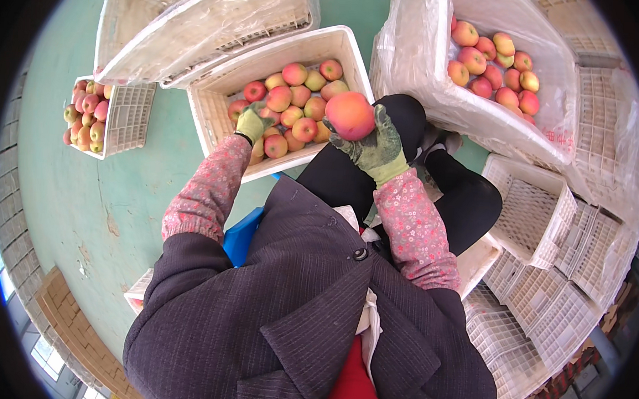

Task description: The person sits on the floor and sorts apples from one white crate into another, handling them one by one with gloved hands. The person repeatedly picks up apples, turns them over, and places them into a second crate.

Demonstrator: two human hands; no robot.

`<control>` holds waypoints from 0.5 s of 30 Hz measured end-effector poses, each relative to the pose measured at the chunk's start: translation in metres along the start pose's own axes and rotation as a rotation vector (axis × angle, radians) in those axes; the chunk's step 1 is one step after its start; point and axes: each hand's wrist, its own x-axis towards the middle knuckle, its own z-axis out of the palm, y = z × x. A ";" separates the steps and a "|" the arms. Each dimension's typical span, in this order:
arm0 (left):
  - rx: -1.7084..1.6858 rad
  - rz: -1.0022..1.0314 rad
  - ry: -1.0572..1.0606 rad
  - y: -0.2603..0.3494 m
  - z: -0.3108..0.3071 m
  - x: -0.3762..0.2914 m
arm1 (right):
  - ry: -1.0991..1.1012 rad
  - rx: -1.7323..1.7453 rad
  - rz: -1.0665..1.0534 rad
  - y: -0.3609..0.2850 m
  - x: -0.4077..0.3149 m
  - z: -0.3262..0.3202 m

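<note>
A large red-orange apple (350,115) rests in my right hand (379,153), which wears a green-and-grey work glove. That hand holds it above the near right edge of a white plastic crate (212,114). Inside the crate lie several red and yellow apples (279,99). My left hand (253,124), in a matching glove, is down among the apples at the crate's left side. Its fingertips are at an apple (270,116), but whether they grip it is hidden. Floral sleeve covers (206,186) reach over both forearms.
A plastic-lined crate (410,70) at the upper right holds apples (483,62). Another lined crate (209,31) stands behind the middle one. A smaller crate of apples (89,109) sits on the green floor (58,188) at left. White crates (527,214) are stacked at right.
</note>
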 end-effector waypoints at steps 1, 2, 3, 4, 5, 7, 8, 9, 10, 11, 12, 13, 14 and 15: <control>-0.114 0.033 -0.038 0.022 -0.009 0.003 | 0.002 0.114 0.048 -0.003 0.002 0.000; -0.495 0.159 -0.151 0.045 -0.021 0.003 | -0.032 0.140 0.067 -0.002 0.003 0.001; -0.828 0.197 -0.276 0.071 -0.033 0.002 | -0.030 0.168 0.068 -0.003 0.003 0.002; -1.135 0.025 -0.343 0.097 -0.043 -0.006 | -0.018 0.174 0.045 -0.001 0.005 0.003; -1.436 -0.212 -0.413 0.121 -0.051 -0.016 | -0.048 -0.057 -0.021 0.003 0.004 0.005; -1.500 -0.098 -0.619 0.167 -0.062 -0.026 | -0.073 -0.701 -0.194 0.013 0.004 0.011; -1.581 -0.058 -0.729 0.182 -0.065 -0.030 | -0.048 -1.091 -0.285 0.016 0.002 0.014; -1.586 -0.119 -0.748 0.193 -0.066 -0.034 | -0.001 -1.619 -0.366 0.017 -0.002 0.016; -1.530 -0.029 -0.798 0.200 -0.064 -0.037 | 0.029 -2.136 -0.547 0.019 -0.003 0.017; -1.441 -0.059 -0.660 0.203 -0.059 -0.039 | 0.049 -2.025 -0.497 0.021 -0.005 0.017; -1.345 -0.100 -0.531 0.204 -0.051 -0.041 | 0.046 -1.902 -0.549 0.024 -0.005 0.016; -1.449 -0.126 -0.550 0.201 -0.046 -0.040 | 0.036 -1.801 -0.599 0.026 -0.006 0.013; -1.552 -0.157 -0.571 0.197 -0.040 -0.037 | 0.023 -1.682 -0.498 0.025 -0.007 0.009; -1.612 -0.182 -0.591 0.192 -0.035 -0.033 | 0.001 -1.585 -0.399 0.025 -0.008 0.003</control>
